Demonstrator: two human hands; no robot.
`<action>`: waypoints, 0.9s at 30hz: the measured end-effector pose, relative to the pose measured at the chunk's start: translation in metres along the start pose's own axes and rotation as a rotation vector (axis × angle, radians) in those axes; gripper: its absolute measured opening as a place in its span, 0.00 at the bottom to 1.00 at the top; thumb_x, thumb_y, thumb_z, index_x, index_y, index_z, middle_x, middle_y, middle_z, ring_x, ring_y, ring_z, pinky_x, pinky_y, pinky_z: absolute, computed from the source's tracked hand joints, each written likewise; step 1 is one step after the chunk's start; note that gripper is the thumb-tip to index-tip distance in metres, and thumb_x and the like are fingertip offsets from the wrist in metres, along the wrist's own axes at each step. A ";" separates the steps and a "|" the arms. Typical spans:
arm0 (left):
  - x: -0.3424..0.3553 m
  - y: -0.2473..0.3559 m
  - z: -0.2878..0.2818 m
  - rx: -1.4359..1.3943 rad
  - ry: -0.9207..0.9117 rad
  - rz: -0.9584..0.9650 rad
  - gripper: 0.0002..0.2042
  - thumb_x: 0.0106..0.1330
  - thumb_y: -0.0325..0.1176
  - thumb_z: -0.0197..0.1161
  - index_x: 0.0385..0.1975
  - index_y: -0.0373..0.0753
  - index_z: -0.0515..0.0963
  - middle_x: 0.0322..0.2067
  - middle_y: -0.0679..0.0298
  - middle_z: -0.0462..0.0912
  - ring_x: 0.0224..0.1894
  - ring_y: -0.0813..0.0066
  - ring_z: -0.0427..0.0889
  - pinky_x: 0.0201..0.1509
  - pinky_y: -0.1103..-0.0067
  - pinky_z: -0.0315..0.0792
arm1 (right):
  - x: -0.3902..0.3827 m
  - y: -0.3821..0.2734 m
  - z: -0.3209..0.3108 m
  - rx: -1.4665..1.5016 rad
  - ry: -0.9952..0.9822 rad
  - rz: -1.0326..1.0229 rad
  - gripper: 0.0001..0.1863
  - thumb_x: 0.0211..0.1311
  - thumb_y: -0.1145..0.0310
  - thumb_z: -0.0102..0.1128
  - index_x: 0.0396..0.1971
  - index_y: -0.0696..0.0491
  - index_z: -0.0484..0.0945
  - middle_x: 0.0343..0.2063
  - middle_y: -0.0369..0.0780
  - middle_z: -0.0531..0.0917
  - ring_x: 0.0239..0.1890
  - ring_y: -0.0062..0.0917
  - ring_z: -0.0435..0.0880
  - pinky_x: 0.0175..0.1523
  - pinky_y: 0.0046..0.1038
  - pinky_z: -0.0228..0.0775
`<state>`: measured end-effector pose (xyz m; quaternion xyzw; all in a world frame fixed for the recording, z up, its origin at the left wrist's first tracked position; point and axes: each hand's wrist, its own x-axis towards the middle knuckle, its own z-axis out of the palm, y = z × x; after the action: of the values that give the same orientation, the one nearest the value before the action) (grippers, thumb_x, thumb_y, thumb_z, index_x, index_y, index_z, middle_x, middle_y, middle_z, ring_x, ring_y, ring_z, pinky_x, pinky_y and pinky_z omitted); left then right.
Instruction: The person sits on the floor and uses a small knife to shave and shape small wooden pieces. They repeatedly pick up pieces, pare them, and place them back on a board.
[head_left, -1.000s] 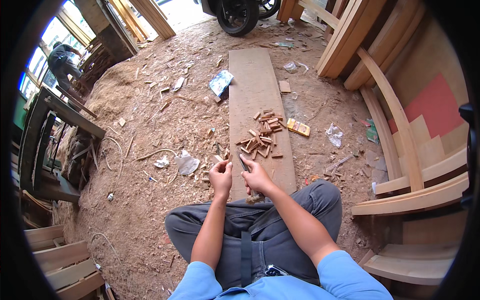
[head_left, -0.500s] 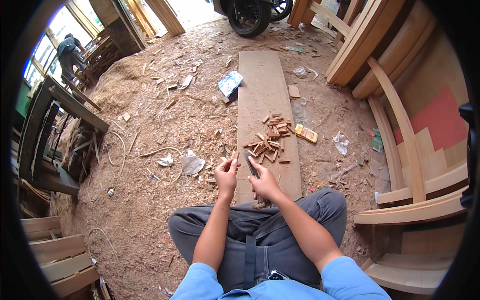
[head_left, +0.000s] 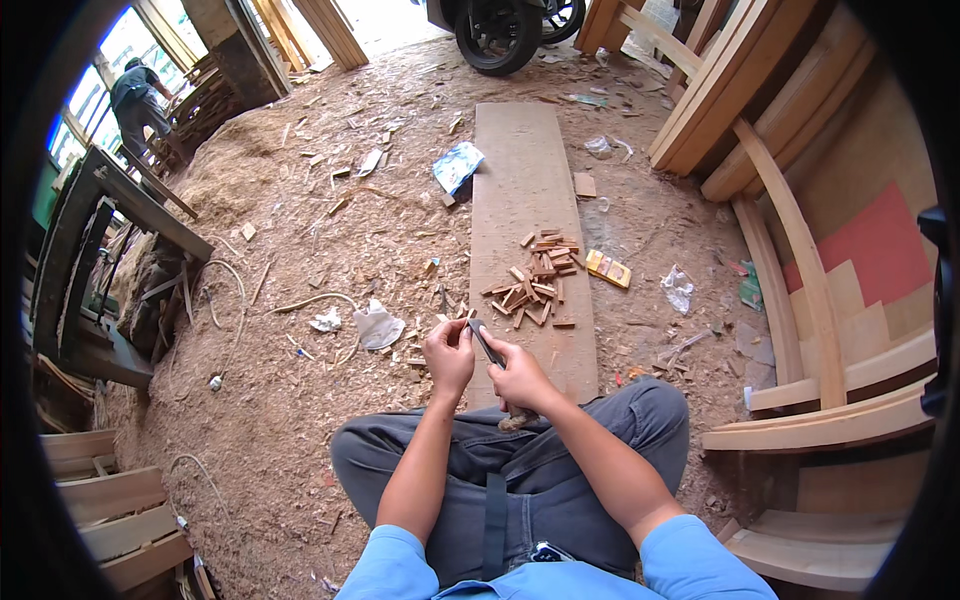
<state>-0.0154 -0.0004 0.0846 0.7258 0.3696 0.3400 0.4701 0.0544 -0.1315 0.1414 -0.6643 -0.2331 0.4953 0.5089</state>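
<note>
Between the fingertips and thumb of my left hand (head_left: 449, 360) is a small wood piece (head_left: 471, 314), mostly hidden by the fingers. My right hand (head_left: 522, 378) is closed round a chisel (head_left: 487, 343) with a flat dark blade; its worn handle end (head_left: 518, 419) pokes out below the fist. The blade tip meets the wood piece at my left fingertips. Both hands are over the near left part of a long flat board (head_left: 520, 150). Just beyond them, a loose pile of small reddish-brown wood pieces (head_left: 545, 275) lies on that board.
Shavings and scraps cover the ground. A yellow packet (head_left: 608, 269) lies right of the board, a blue-white wrapper (head_left: 459, 167) at its left edge. Timber frames (head_left: 815, 270) lean at right. A dark frame (head_left: 150, 210) stands left, a person (head_left: 140, 105) bends far left, and a motorcycle wheel (head_left: 499, 35) is ahead.
My right hand has moved slightly left and down, bringing the chisel tip from beside the wood piece onto it. My left hand still pinches the piece.
</note>
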 end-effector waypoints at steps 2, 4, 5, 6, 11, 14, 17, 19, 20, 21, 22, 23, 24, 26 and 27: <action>-0.007 0.010 0.003 -0.032 0.055 0.082 0.04 0.59 0.21 0.66 0.32 0.30 0.84 0.26 0.57 0.85 0.27 0.74 0.84 0.34 0.79 0.76 | 0.009 -0.001 -0.010 -0.005 0.161 -0.070 0.36 0.65 0.79 0.47 0.73 0.46 0.55 0.16 0.35 0.74 0.10 0.19 0.72 0.16 0.28 0.72; -0.023 0.018 0.009 0.080 -0.175 0.175 0.03 0.58 0.22 0.66 0.31 0.31 0.84 0.27 0.56 0.84 0.29 0.69 0.84 0.35 0.76 0.77 | 0.021 -0.008 -0.033 0.051 0.366 -0.147 0.36 0.64 0.80 0.46 0.73 0.48 0.53 0.17 0.36 0.75 0.10 0.19 0.72 0.17 0.28 0.73; -0.026 0.021 0.012 0.073 -0.206 0.181 0.04 0.58 0.22 0.66 0.31 0.31 0.84 0.27 0.56 0.84 0.30 0.69 0.84 0.36 0.76 0.77 | 0.026 -0.010 -0.043 0.099 0.576 -0.126 0.36 0.64 0.81 0.45 0.73 0.49 0.53 0.18 0.37 0.76 0.11 0.19 0.72 0.17 0.28 0.74; -0.032 0.022 0.015 0.084 -0.270 0.118 0.04 0.58 0.23 0.66 0.32 0.31 0.84 0.28 0.56 0.85 0.30 0.69 0.84 0.36 0.76 0.78 | 0.028 -0.013 -0.061 0.246 0.694 0.002 0.37 0.64 0.81 0.44 0.74 0.50 0.51 0.19 0.37 0.76 0.11 0.19 0.73 0.17 0.28 0.74; -0.004 0.004 0.000 -0.288 0.013 -0.150 0.09 0.69 0.31 0.62 0.36 0.30 0.83 0.27 0.65 0.85 0.27 0.83 0.79 0.33 0.83 0.73 | 0.026 -0.004 -0.054 0.356 0.405 -0.145 0.38 0.64 0.81 0.48 0.74 0.49 0.50 0.17 0.36 0.73 0.11 0.20 0.71 0.14 0.27 0.72; 0.002 -0.005 -0.009 -0.485 -0.013 -0.388 0.10 0.72 0.34 0.59 0.37 0.33 0.83 0.27 0.67 0.84 0.26 0.86 0.76 0.31 0.85 0.69 | 0.021 0.001 -0.024 0.227 0.283 -0.108 0.38 0.65 0.79 0.51 0.74 0.44 0.53 0.17 0.35 0.72 0.13 0.19 0.71 0.15 0.27 0.73; 0.000 -0.004 -0.008 -0.501 -0.039 -0.338 0.13 0.75 0.38 0.55 0.38 0.35 0.82 0.27 0.69 0.83 0.24 0.88 0.72 0.31 0.86 0.66 | 0.017 -0.001 -0.010 0.113 0.235 -0.121 0.37 0.65 0.78 0.52 0.73 0.43 0.56 0.17 0.34 0.73 0.13 0.19 0.72 0.15 0.27 0.72; 0.002 0.000 -0.007 -0.562 -0.056 -0.383 0.13 0.76 0.39 0.54 0.40 0.37 0.82 0.26 0.71 0.81 0.23 0.88 0.71 0.30 0.86 0.67 | 0.012 -0.005 -0.010 0.053 0.225 -0.099 0.37 0.64 0.77 0.54 0.73 0.43 0.56 0.18 0.35 0.74 0.13 0.19 0.72 0.16 0.27 0.72; 0.002 0.001 -0.007 -0.599 -0.075 -0.413 0.14 0.76 0.39 0.53 0.40 0.37 0.82 0.25 0.72 0.80 0.23 0.88 0.71 0.30 0.86 0.67 | 0.010 -0.006 -0.011 0.036 0.208 -0.127 0.37 0.64 0.77 0.54 0.73 0.43 0.56 0.18 0.35 0.74 0.13 0.18 0.72 0.16 0.27 0.72; 0.003 0.002 -0.007 -0.638 -0.080 -0.447 0.14 0.76 0.39 0.53 0.41 0.38 0.82 0.24 0.73 0.79 0.23 0.88 0.70 0.30 0.86 0.67 | 0.008 -0.007 -0.011 0.020 0.202 -0.138 0.37 0.64 0.76 0.54 0.73 0.43 0.57 0.18 0.35 0.74 0.13 0.18 0.73 0.16 0.27 0.72; 0.004 0.002 -0.007 -0.689 -0.110 -0.482 0.14 0.76 0.40 0.52 0.42 0.39 0.82 0.24 0.73 0.78 0.23 0.88 0.71 0.30 0.86 0.68 | 0.005 -0.008 -0.011 0.020 0.178 -0.128 0.37 0.64 0.76 0.54 0.73 0.43 0.57 0.18 0.35 0.74 0.13 0.18 0.73 0.16 0.27 0.72; 0.004 0.001 -0.007 -0.741 -0.126 -0.525 0.14 0.77 0.40 0.52 0.43 0.39 0.82 0.24 0.74 0.77 0.23 0.88 0.71 0.30 0.86 0.69 | 0.004 -0.009 -0.010 0.003 0.186 -0.119 0.37 0.64 0.76 0.54 0.73 0.43 0.57 0.18 0.35 0.75 0.12 0.18 0.73 0.16 0.27 0.72; 0.004 0.000 -0.008 -0.792 -0.139 -0.606 0.14 0.77 0.40 0.51 0.43 0.40 0.82 0.23 0.75 0.77 0.24 0.88 0.71 0.30 0.86 0.70 | 0.002 -0.009 -0.009 -0.011 0.190 -0.144 0.37 0.64 0.76 0.54 0.73 0.42 0.57 0.18 0.35 0.75 0.12 0.18 0.73 0.16 0.27 0.72; 0.003 -0.002 -0.009 -0.843 -0.164 -0.617 0.13 0.77 0.40 0.51 0.45 0.42 0.82 0.24 0.76 0.75 0.26 0.87 0.73 0.32 0.85 0.72 | 0.001 -0.008 -0.007 -0.012 0.163 -0.097 0.37 0.64 0.76 0.54 0.73 0.42 0.57 0.19 0.35 0.76 0.12 0.19 0.73 0.16 0.27 0.72; 0.003 -0.003 -0.009 -0.872 -0.176 -0.631 0.13 0.77 0.40 0.51 0.44 0.42 0.82 0.25 0.76 0.75 0.26 0.87 0.73 0.33 0.85 0.72 | 0.001 -0.008 -0.005 -0.025 0.169 -0.135 0.37 0.64 0.76 0.55 0.73 0.42 0.57 0.19 0.36 0.76 0.11 0.19 0.73 0.16 0.27 0.72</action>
<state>-0.0223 0.0067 0.0854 0.3434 0.3535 0.2423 0.8357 0.0613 -0.1297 0.1484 -0.6928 -0.2398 0.3993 0.5506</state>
